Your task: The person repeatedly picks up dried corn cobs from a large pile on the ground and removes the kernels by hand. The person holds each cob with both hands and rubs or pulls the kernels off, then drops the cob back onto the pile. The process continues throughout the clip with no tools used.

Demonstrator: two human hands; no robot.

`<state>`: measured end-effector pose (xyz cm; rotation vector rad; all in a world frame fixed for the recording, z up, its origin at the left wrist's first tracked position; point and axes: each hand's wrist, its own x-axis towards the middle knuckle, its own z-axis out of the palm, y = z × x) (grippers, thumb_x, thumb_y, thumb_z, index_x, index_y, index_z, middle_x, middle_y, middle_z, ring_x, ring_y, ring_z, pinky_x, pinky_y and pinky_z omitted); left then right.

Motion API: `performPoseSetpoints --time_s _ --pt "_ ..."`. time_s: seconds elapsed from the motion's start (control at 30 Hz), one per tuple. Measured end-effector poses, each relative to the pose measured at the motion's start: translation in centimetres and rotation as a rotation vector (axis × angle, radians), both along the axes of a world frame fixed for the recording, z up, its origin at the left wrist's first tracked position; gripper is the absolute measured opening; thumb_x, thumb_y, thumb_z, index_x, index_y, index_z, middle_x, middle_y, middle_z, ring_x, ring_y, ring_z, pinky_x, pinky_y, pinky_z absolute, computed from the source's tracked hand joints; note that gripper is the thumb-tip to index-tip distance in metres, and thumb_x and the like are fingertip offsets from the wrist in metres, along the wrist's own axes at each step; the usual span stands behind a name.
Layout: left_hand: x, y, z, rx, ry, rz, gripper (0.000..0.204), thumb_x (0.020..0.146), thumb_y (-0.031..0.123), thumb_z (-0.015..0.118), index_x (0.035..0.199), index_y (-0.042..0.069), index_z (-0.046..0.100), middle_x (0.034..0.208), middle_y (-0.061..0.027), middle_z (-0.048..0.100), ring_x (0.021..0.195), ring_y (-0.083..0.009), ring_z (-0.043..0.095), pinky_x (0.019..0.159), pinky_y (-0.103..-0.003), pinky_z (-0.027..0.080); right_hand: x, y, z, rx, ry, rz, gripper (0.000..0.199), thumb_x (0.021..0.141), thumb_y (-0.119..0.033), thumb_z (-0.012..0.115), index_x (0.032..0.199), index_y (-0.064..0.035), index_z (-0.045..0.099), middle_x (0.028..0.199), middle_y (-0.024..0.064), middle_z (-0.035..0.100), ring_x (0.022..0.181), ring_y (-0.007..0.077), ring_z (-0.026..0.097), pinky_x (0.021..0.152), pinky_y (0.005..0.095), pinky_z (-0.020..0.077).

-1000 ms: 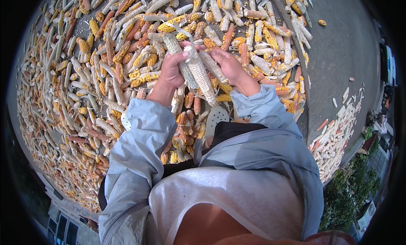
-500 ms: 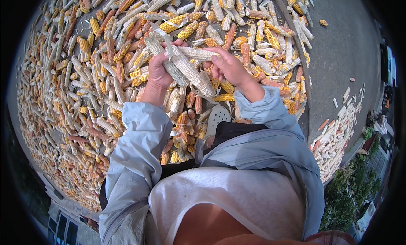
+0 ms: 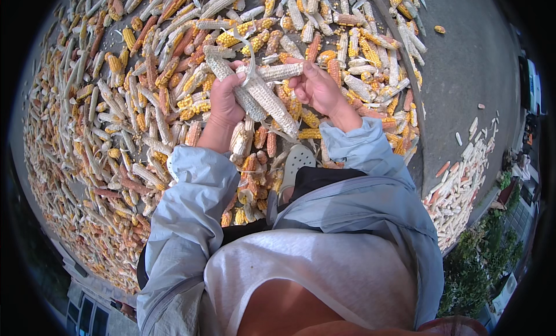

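Observation:
My left hand (image 3: 225,101) is closed round pale corn cobs, two of which, a whitish one (image 3: 271,104) and a greyish one (image 3: 219,67), slant down to the right side by side. A thin strip of dry husk (image 3: 251,57) curls up from them. Another pale cob (image 3: 277,73) points right from the same grip, and the thumb and fingers of my right hand (image 3: 322,92) pinch its far end. Beneath both hands lie many cobs with yellow, orange and whitish surfaces, such as the yellow cob (image 3: 310,119) just below my right hand.
Corn cobs (image 3: 92,156) cover the ground in front and to the left. A dark ridge (image 3: 408,58) edges them on the right, with grey pavement (image 3: 457,64) beyond. A heap of whitish cobs (image 3: 454,205) lies at right. My pale holed clog (image 3: 299,159) stands among the cobs.
The held cobs have shifted slightly right and down. My right hand has turned, its thumb now raised at the end of the right-pointing cob.

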<state>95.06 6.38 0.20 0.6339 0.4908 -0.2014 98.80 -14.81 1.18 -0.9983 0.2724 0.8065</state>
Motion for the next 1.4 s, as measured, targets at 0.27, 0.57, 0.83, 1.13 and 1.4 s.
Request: performPoseSetpoints --time_s 0.27,0.57,0.83,1.13,1.4 --pt "-0.3 -0.6 -2.5 -0.392 0.122 0.036 0.037 0.075 0.012 0.051 0.105 -0.008 0.055 0.101 -0.0198 0.060 0.090 -0.0309 0.061 0.084 -0.044 0.051 0.4 -0.6 2.0 -0.310 -0.407 0.151 0.031 0.091 -0.018 0.052 0.116 0.0004 0.048 0.078 0.0034 0.060 0.060 0.0054 0.053 0.052 0.0179 0.0423" --pt "1.6 -0.7 -0.9 -0.728 0.295 -0.279 0.037 0.076 0.017 0.050 0.099 -0.011 0.057 0.094 -0.0246 0.062 0.083 -0.0359 0.062 0.078 -0.050 0.052 0.1 -2.5 6.5 -0.767 -1.037 0.307 0.036 0.080 0.000 0.058 0.115 -0.0072 0.055 0.094 0.0080 0.066 0.083 0.0173 0.065 0.071 0.0263 0.0505" --pt "5.3 -4.4 4.1 -0.026 0.150 -0.426 0.039 0.083 0.018 0.044 0.108 -0.010 0.052 0.098 -0.0221 0.061 0.087 -0.0318 0.063 0.078 -0.045 0.053 0.1 -5.8 4.8 0.122 -0.310 -0.243 0.042 0.091 -0.012 0.045 0.129 0.0047 0.038 0.127 0.0126 0.047 0.106 0.0203 0.055 0.083 0.0318 0.0507" --pt "9.1 -12.2 10.1 0.273 -0.093 -0.521 0.029 0.078 0.007 0.060 0.105 0.001 0.051 0.090 -0.0108 0.060 0.076 -0.0186 0.061 0.068 -0.032 0.052 -1.3 -7.2 6.2 0.103 -0.388 -0.456 0.055 0.086 -0.020 0.056 0.133 -0.0037 0.033 0.112 0.0087 0.053 0.098 0.0168 0.055 0.083 0.0286 0.0465" --pt "4.0 -20.8 4.8 1.048 -0.367 -0.810 0.079 0.084 0.043 0.050 0.137 -0.007 0.020 0.140 -0.0266 0.018 0.130 -0.0338 0.023 0.106 -0.038 0.023 -6.2 -9.3 3.6 0.065 -0.103 -0.553 0.054 0.080 -0.025 0.067 0.124 -0.0078 0.040 0.098 0.0054 0.057 0.080 0.0154 0.059 0.061 0.0291 0.0485"
